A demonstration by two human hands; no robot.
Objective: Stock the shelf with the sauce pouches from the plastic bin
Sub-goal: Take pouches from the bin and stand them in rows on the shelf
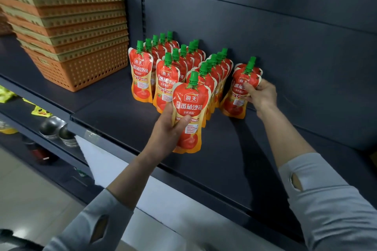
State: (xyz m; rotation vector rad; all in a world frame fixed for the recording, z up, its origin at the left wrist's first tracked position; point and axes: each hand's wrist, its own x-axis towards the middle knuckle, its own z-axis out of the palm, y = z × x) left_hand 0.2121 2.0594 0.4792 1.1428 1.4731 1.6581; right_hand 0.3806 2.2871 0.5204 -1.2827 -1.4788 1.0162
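**Two hands, two pouches at the dark shelf**

The left hand [169, 126] is wrapped around one red sauce pouch [188, 116], green cap up, held upright just in front of the third row. The right hand [260, 93] grips the front pouch [236, 91] of a short fourth row, where two caps show, tilted slightly against the back panel.

Three rows of standing pouches [163, 67] fill the middle of the shelf [114, 114]; I count about five caps in each, though the rear ones overlap. The shelf is matte dark grey with a matching back wall.

To the left sits a stack of baskets [69, 32], orange and tan alternating, roughly ten. Below, two metal bowls [57, 128] and yellow packets [38, 111] lie on a lower shelf above a pale tiled floor.
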